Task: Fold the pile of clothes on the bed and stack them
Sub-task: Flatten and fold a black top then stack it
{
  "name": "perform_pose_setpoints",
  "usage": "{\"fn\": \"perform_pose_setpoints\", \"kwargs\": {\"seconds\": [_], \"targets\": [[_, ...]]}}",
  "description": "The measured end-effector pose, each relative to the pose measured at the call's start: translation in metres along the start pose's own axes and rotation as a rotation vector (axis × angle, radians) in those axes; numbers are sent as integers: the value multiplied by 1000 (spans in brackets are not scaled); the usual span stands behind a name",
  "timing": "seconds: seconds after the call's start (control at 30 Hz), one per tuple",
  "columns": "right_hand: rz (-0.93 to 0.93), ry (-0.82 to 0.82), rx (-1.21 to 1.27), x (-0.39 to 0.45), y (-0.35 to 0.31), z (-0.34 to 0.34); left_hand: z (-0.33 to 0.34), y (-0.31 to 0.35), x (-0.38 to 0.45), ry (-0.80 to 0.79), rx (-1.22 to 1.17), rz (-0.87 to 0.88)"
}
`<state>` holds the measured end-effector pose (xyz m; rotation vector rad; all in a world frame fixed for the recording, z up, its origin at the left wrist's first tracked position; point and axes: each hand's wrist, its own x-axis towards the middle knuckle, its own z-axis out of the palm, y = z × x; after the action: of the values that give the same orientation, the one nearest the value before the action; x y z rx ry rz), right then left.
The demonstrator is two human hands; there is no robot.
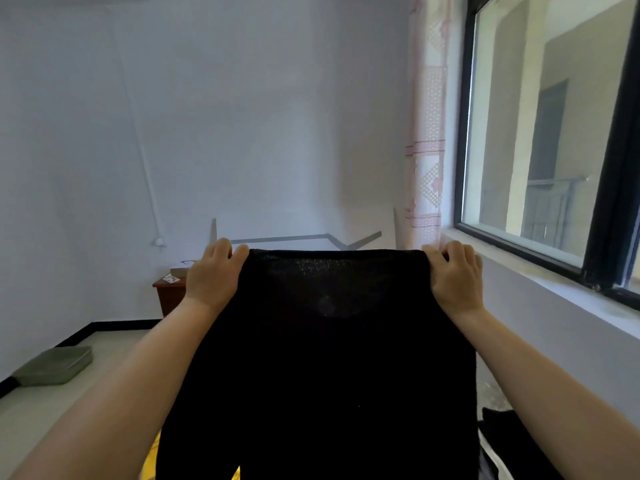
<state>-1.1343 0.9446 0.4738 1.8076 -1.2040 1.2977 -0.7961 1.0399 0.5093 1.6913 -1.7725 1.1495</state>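
Observation:
A black knit garment [329,358] hangs spread out in front of me, held up at chest height. My left hand [213,277] pinches its top left corner and my right hand [455,278] pinches its top right corner, both arms stretched forward. The cloth hangs down past the bottom of the view and hides most of the bed. Another dark piece of clothing [502,431] shows at the lower right, and a strip of yellow fabric [152,459] shows at the lower left.
A white wall stands ahead, with a large window [554,133] and a pink curtain [427,133] on the right. A small wooden bedside table [168,294] sits by the wall at left. A green cushion [55,367] lies on the floor.

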Motion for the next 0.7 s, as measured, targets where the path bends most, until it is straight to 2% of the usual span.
{"fn": "perform_pose_setpoints", "kwargs": {"seconds": [0.13, 0.27, 0.43, 0.7], "targets": [[-72, 114, 22, -1, -4, 3, 1, -10, -14, 44, 2, -1], [-123, 149, 29, -23, -20, -16, -1, -16, -50, 111, -31, -4], [-124, 205, -5, -64, -36, -50, -10, -19, -105, 308, -34, 110], [-218, 191, 71, -84, -59, -102, -46, -37, -140, 397, -28, 126]]}}
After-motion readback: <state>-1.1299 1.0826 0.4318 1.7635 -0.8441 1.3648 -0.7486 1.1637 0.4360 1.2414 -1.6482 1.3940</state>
